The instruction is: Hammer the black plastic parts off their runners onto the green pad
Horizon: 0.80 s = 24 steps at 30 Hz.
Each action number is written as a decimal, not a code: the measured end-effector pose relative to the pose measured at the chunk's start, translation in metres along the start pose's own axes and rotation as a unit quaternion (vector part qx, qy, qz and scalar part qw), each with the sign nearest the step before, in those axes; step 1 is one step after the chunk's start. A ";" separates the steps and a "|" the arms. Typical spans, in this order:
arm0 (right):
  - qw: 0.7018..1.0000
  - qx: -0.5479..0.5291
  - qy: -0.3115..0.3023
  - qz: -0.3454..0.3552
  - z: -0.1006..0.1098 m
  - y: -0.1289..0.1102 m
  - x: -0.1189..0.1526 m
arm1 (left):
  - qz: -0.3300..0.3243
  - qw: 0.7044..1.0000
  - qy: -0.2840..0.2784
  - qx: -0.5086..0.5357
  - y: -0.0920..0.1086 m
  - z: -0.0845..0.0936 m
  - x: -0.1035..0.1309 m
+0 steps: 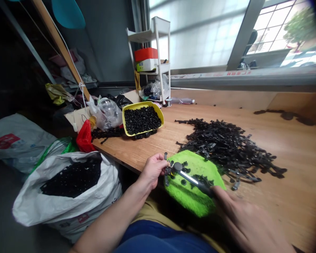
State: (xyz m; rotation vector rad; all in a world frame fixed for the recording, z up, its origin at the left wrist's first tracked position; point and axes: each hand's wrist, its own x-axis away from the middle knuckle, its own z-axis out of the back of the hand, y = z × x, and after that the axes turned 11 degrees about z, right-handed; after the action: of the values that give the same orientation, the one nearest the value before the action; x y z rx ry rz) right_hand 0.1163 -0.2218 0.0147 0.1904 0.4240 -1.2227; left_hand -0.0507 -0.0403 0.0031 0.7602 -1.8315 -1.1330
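While a small black part (168, 171) is pinched by the left hand (153, 171), a dark tool (190, 179) is held by the right hand (243, 218).
The left grip is clamped on the part, above the near edge of a green cloth (196, 160); the right grip is closed around the tool's handle. The tool's round head is placed just beside the part, but whether they are touching cannot be told. Loose black pieces (204, 180) are scattered on the cloth, and beside it a large black pile (221, 142) is spread on the wooden counter (292, 140).
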 end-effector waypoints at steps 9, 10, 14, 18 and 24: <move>1.000 -0.009 0.003 -0.002 0.002 0.001 -0.004 | 0.003 1.000 -0.007 0.008 -0.003 0.001 -0.004; 1.000 -0.016 0.009 -0.008 0.001 0.000 -0.004 | 0.003 1.000 -0.010 0.009 -0.004 0.001 -0.004; 1.000 0.010 -0.022 0.002 -0.002 0.000 -0.005 | 0.002 1.000 -0.013 0.007 -0.006 0.003 -0.007; 1.000 -0.015 -0.014 -0.015 -0.006 0.001 -0.005 | 0.021 1.000 -0.010 0.001 -0.007 0.004 -0.010; 0.998 -0.052 0.007 -0.044 0.000 0.003 0.005 | 0.026 0.999 -0.023 0.015 -0.006 0.008 -0.007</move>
State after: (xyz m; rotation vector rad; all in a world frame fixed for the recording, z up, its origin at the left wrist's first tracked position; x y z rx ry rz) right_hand 0.1201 -0.2252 0.0122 0.0917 0.5126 -1.2828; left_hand -0.0541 -0.0334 -0.0073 0.7049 -1.8995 -1.0987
